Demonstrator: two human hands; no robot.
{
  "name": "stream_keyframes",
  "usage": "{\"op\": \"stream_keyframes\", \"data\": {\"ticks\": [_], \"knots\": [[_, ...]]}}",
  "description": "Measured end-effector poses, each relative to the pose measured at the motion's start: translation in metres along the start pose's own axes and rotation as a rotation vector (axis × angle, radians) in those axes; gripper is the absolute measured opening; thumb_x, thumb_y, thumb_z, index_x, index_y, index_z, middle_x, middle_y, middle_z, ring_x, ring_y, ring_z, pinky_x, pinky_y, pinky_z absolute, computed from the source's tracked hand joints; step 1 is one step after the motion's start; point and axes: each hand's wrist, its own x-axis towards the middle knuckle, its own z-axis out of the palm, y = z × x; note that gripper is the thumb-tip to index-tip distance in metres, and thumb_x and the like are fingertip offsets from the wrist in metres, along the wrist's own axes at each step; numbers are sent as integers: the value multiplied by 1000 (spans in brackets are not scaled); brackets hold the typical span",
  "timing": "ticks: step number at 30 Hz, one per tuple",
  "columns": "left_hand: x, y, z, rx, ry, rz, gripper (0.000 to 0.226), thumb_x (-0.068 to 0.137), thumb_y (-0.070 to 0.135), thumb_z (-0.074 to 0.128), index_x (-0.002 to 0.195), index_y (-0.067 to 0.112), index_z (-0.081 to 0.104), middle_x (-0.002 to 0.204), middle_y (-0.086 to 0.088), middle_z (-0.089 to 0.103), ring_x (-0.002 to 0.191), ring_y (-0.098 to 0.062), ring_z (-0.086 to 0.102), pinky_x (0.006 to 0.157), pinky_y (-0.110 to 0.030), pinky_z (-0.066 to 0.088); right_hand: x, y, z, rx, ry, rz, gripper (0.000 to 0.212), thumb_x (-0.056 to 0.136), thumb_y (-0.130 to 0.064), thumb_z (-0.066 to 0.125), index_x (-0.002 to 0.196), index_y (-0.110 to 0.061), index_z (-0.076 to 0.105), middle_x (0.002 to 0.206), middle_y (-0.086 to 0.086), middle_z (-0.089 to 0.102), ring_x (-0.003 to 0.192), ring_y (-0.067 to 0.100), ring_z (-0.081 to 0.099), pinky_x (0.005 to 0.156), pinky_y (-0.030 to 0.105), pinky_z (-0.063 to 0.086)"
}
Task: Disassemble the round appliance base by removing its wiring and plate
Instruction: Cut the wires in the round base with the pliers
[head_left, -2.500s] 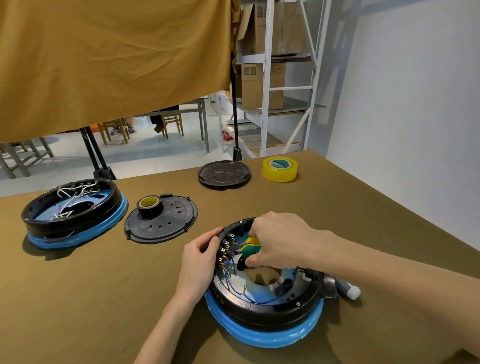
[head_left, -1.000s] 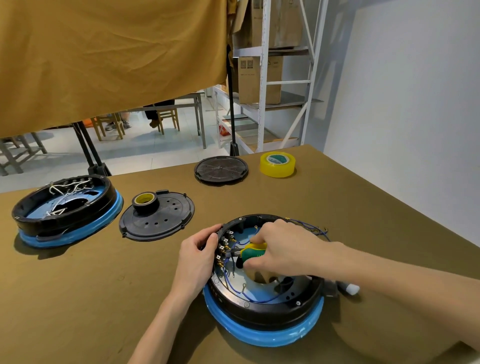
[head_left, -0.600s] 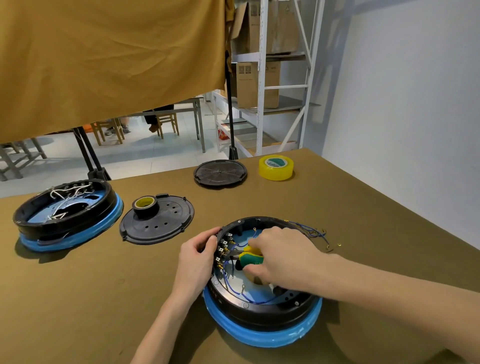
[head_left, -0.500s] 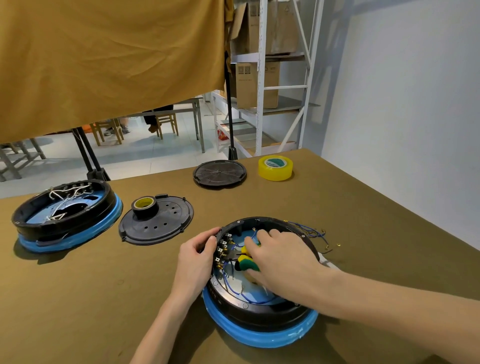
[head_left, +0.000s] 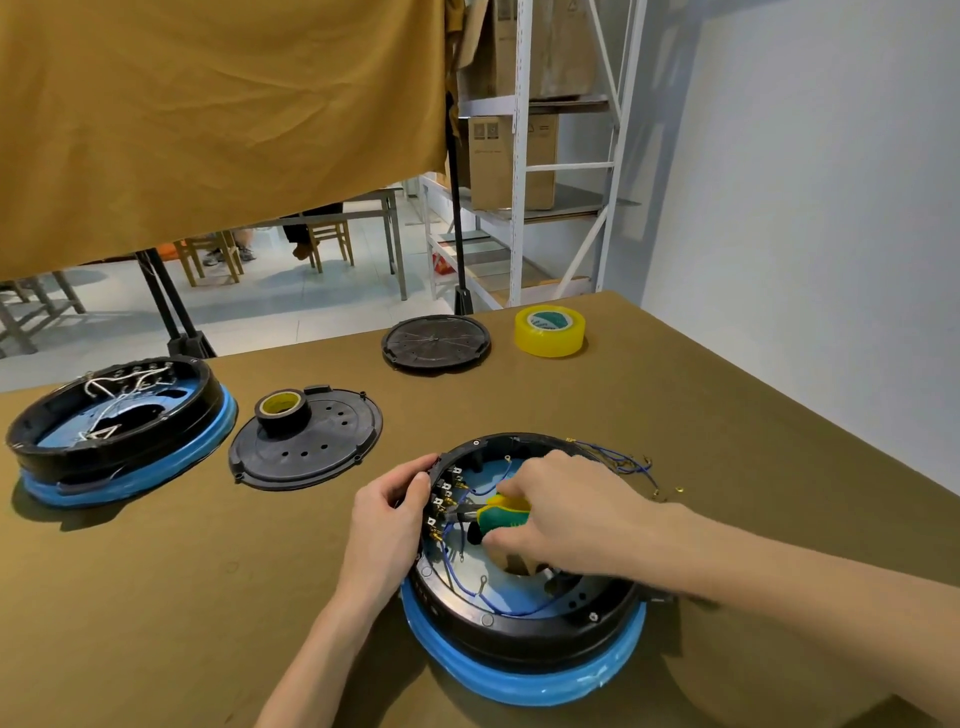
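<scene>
On yellow tape roll (head_left: 549, 331), label unreadable.

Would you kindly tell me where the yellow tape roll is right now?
In the head view, the yellow tape roll sits at the table's far right edge, just right of the small black round plate.

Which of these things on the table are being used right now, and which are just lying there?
In use:
- near round base, steadied by the left hand
- its blue wires
- green-and-yellow-handled tool, gripped by the right hand

Lying about:
- second round base
- perforated black plate with black tape roll
- black disc
- yellow tape roll
</scene>
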Motion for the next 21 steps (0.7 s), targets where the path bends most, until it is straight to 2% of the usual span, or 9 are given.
{"op": "stream_keyframes", "data": {"ticks": [3, 5, 7, 8, 11, 13, 16, 19, 21], "knots": [[1, 1, 0, 7, 14, 7, 29, 104, 15, 54, 123, 24, 74, 115, 9, 74, 112, -8, 67, 96, -31, 56, -7, -14, 18, -221, 121, -77, 49, 96, -58, 53, 120, -16, 58, 108, 9, 59, 97, 32, 59, 71, 37, 37], [2, 1, 0, 4, 9, 6, 28, 104, 15, 55, 121, 26, 74, 114, 12, 74, 111, -5, 67, 90, -22, 55, -1, -6, 9, -13, -9, 8, 48, 90, -62, 59, 109, -19, 67, 96, 5, 61, 90, 27, 63, 69, 35, 41], [2, 0, 0, -3, 1, -3, 29, 105, 15, 55, 123, 24, 74, 116, 9, 74, 112, -8, 67, 95, -30, 56, 5, 6, -1, 244, -114, 72, 49, 84, -65, 67, 97, -18, 72, 81, 0, 62, 74, 19, 60, 65, 32, 44], [2, 0, 0, -4, -3, -7, 29, 105, 15, 54, 124, 24, 73, 117, 8, 74, 112, -9, 67, 97, -34, 56, 4, 6, -2, 232, -107, 67, 48, 85, -64, 67, 97, -18, 71, 80, -1, 60, 71, 19, 58, 64, 32, 43], [2, 1, 0, -3, 3, 0, 29, 105, 15, 54, 124, 25, 74, 115, 8, 74, 110, -10, 68, 93, -32, 56, -5, -10, 15, -134, 111, -54, 47, 95, -59, 55, 116, -17, 60, 99, 6, 59, 88, 29, 59, 68, 35, 37], [2, 1, 0, -3, 4, 5, 29, 105, 15, 54, 124, 25, 73, 116, 8, 74, 112, -10, 68, 94, -29, 56, -6, -9, 14, -75, 64, -39, 47, 95, -60, 55, 113, -18, 63, 99, 5, 62, 88, 27, 62, 67, 35, 40], [1, 1, 1, 1, -12, -5, 29, 105, 17, 54, 126, 24, 72, 119, 7, 73, 116, -12, 65, 101, -37, 53, 0, 4, 1, 117, -91, 8, 46, 88, -65, 62, 99, -21, 69, 81, -4, 61, 78, 20, 62, 65, 34, 46], [2, 1, 1, 1, -1, 17, 29, 105, 15, 54, 125, 23, 73, 116, 8, 73, 115, -10, 66, 97, -30, 54, -7, -10, 17, -242, 113, -88, 47, 98, -57, 52, 118, -14, 58, 101, 6, 59, 94, 30, 60, 66, 36, 34], [3, 2, 1, 6, -1, 20, 29, 105, 15, 54, 126, 23, 72, 117, 7, 73, 115, -11, 65, 99, -33, 54, -7, -11, 21, -241, 157, -136, 50, 99, -55, 50, 123, -11, 57, 105, 10, 61, 93, 31, 59, 65, 36, 34]]}}
